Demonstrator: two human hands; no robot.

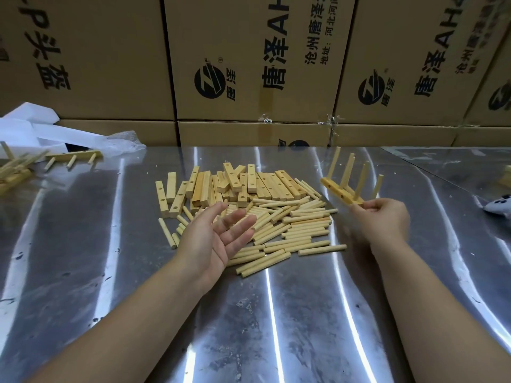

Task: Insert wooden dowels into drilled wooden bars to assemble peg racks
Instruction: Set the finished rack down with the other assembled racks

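At the right of the pile, above the table: right fingers curled and pinching the near end of a rack, bar tilted away and to the left, four pegs standing up from it, slightly leaning. The right hand carries it clear of the surface. Left fingers straight and loosely spread, palm up, holding nothing; the left hand hovers over the near-left edge of the loose dowels. Behind the dowels, a heap of drilled bars, some stacked flat, some askew, holes showing. Far left, more racks lie on their sides beside white wrapping. Steel table, reflective, flecked with wood dust. Boxes wall off the back. Handling, by judgement: the wood looks light, stiff and dry, not slippery. A rack is best taken by the bar, at an end or between pegs, since lifting by a peg could work it loose if the fit is only friction. Dowels will roll on the slick steel, so pinch one mid-length. Bars sit stable; grip across the narrow faces, leaving the holes uncovered.
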